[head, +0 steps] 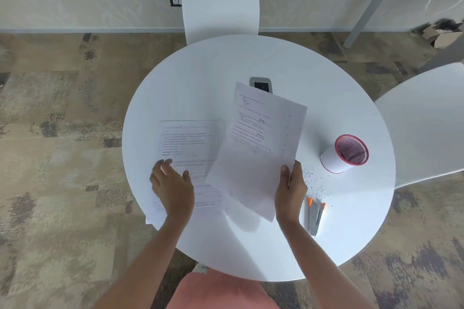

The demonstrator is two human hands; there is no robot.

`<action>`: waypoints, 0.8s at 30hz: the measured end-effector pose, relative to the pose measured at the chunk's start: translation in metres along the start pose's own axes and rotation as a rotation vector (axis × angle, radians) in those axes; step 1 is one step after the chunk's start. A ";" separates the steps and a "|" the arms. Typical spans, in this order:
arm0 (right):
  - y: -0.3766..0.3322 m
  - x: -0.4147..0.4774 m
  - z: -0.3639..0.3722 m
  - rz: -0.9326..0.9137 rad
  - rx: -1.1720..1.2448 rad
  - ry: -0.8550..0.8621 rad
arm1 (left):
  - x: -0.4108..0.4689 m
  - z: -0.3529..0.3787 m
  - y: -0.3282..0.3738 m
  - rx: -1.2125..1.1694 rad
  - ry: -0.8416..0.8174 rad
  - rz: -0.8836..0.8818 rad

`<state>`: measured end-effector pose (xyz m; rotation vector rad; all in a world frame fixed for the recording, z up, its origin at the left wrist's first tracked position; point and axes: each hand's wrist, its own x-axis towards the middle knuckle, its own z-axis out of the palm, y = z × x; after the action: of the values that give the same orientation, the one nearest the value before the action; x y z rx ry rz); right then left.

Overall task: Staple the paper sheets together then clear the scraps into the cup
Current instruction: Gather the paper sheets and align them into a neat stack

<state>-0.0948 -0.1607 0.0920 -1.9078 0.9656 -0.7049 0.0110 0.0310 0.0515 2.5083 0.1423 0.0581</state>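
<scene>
From my seat I work across the round table (200,78) from the left. A printed sheet (187,144) lies flat on its left half, its near left corner hanging just past the rim. The left hand (173,187) rests palm down on the near part of that sheet, fingers (164,165) spread and loose, gripping nothing that I can see; it looks slightly blurred.

Toward the middle, a second sheet (258,143) is lifted off the table and tilted, its left edge overlapping the flat sheet and its far corner covering part of a small grey panel (261,82) set into the tabletop. The right hand (290,192) pinches this sheet at its near right edge, thumb on top, the other fingers hidden beneath.

Just right of that hand lies a stapler (315,216), metal with orange tips, flat on the table and touched by no one. Beyond it, between the stapler and the cup, small white scraps (315,183) are scattered over the surface. The cup (345,153), white with a red rim and a mesh inside, stands near the right edge of the table, well apart from both hands. I cannot tell what lies in it.

A white chair (221,5) stands at the far side, another (426,118) at the right.
</scene>
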 end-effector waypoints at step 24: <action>0.007 0.013 -0.002 0.188 -0.123 0.006 | 0.024 -0.029 -0.010 0.199 -0.111 -0.214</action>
<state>-0.0919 -0.1747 0.0881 -1.8898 1.1978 -0.5530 0.0322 0.0586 0.0695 2.6698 0.3866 -0.1919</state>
